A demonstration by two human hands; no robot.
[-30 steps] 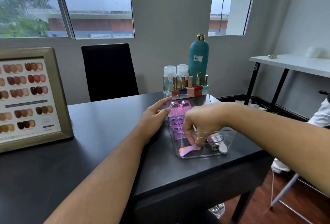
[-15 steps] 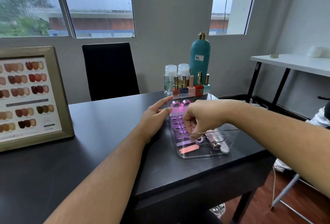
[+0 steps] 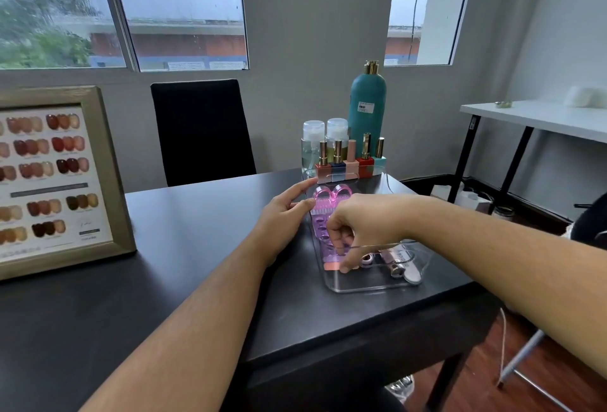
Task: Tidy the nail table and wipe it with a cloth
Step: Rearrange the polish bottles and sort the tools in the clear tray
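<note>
near edge first: the black table (image 3: 197, 280) carries a clear tray (image 3: 361, 288) at its right end, and i take that tray as the reference for everything else.

my right hand (image 3: 364, 224) reaches into the tray from the right, fingers curled downward, tips on a salmon strip (image 3: 330, 266) lying on the tray floor near its front left corner. i cannot tell whether the strip is pinched or only touched.

right of the strip, inside the tray: small metal pieces (image 3: 397, 269) and a grey nail file (image 3: 412, 275) against the front right corner.

my left hand (image 3: 282, 214) rests against the outside of the tray's left wall, fingers straight and relaxed, gripping nothing.

further back inside the tray: a purple toe separator (image 3: 320, 227), then a pink toe separator (image 3: 328, 195) at the far end.

just behind the tray: a row of polish bottles (image 3: 351, 162), then two clear bottles (image 3: 312, 139) and a teal bottle (image 3: 366, 106).

well left of the tray: a framed nail colour chart (image 3: 49, 175), standing on the table.

beyond the tray, past the table: a black chair (image 3: 202, 129). far right of the tray: a white side table (image 3: 542, 116).
</note>
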